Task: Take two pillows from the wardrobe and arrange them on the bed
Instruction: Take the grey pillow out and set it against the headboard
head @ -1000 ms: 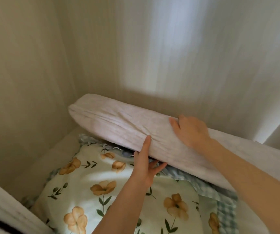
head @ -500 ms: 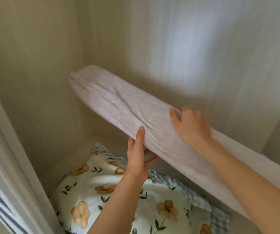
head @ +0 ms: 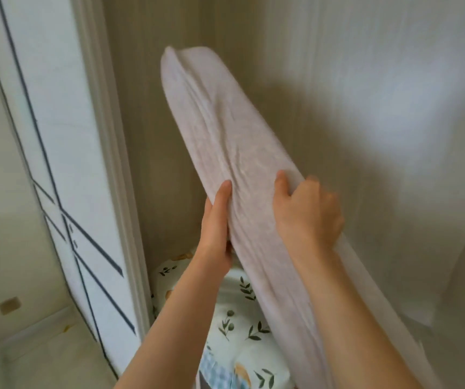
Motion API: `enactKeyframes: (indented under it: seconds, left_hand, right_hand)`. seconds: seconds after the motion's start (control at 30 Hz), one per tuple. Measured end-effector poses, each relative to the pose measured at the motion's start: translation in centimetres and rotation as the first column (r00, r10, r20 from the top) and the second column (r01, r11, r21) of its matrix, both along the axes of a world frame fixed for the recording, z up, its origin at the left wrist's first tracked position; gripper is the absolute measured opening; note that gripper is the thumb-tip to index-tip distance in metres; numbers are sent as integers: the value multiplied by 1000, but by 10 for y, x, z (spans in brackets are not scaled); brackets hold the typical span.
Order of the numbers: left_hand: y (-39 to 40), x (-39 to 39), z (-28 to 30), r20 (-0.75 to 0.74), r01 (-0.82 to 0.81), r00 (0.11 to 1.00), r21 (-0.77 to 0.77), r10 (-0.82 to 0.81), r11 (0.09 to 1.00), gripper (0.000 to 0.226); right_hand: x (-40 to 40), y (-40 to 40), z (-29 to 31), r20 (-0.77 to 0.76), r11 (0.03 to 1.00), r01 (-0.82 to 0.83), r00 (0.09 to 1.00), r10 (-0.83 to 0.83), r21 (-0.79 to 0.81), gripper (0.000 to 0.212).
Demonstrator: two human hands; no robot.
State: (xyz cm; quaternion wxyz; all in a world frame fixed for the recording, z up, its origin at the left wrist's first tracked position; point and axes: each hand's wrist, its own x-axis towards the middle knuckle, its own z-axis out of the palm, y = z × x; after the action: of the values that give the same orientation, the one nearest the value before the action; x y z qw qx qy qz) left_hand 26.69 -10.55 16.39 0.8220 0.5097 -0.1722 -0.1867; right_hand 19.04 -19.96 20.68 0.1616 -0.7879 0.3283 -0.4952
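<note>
A long pale pinkish-grey pillow (head: 220,127) is raised at a steep tilt inside the wardrobe, its far end pointing up and left. My left hand (head: 216,228) grips its underside edge, thumb on top. My right hand (head: 307,211) clamps the upper side a little to the right. Below it lies a floral pillow (head: 234,318) with green leaves and orange flowers, partly hidden by my arms and the raised pillow.
The wardrobe's beige inner walls (head: 366,108) close in behind and to the right. A white door (head: 57,136) with dark line trim stands open at the left. A blue checked cloth (head: 211,366) shows at the floral pillow's edge. Pale floor (head: 43,357) at lower left.
Both hands have lifted the grey pillow off the floral one and tipped it much steeper. The view has swung left, bringing the wardrobe door and floor into sight.
</note>
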Motion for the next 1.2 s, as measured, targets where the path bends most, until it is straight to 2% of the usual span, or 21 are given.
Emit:
enactKeyframes:
  seconds: [0.13, 0.23, 0.3, 0.4, 0.5, 0.6, 0.8, 0.9, 1.0, 1.1, 1.2]
  left_hand:
    - [36, -30, 14, 97, -52, 994, 21, 50, 998, 72]
    - [58, -52, 17, 138, -57, 989, 21, 53, 998, 70]
    - [75, -64, 13, 151, -43, 988, 29, 38, 999, 78]
    - [103, -78, 6, 180, -21, 984, 47, 13, 999, 84]
    - [133, -87, 4, 217, -36, 976, 35, 28, 999, 62]
    - [151, -91, 16, 274, -51, 961, 48, 36, 998, 37]
    - [217, -109, 40, 350, -170, 924, 20, 152, 985, 30]
    - [259, -121, 45, 373, -291, 890, 21, 262, 957, 24]
    - [307, -132, 48, 317, -427, 866, 68, 386, 902, 38]
    - [350, -148, 48, 272, -563, 811, 117, 519, 818, 82]
    - [382, -163, 39, 266, -608, 782, 127, 564, 783, 87]
  right_hand:
    - [-36, 36, -4, 23, 999, -32, 999, 32, 39, 70]
    - [-60, 51, -4, 68, 995, -86, 994, 83, 55, 72]
    - [-73, 53, -3, 124, 971, -219, 970, 207, 92, 66]
    - [-92, 64, -4, 201, 862, -465, 881, 427, 205, 62]
    - [-108, 96, -7, 178, 853, -514, 851, 494, 93, 67]
    - [-114, 116, -4, 250, 831, -554, 811, 529, 38, 61]
    - [-120, 169, 1, 340, 716, -697, 684, 646, 42, 58]
    - [-121, 204, -1, 377, 661, -750, 616, 691, 13, 60]
    - [-122, 243, -4, 407, 594, -804, 536, 739, -19, 59]
    - [-119, 281, -10, 405, 497, -867, 444, 799, -32, 58]
    - [-117, 317, -19, 413, 432, -899, 368, 833, -71, 55]
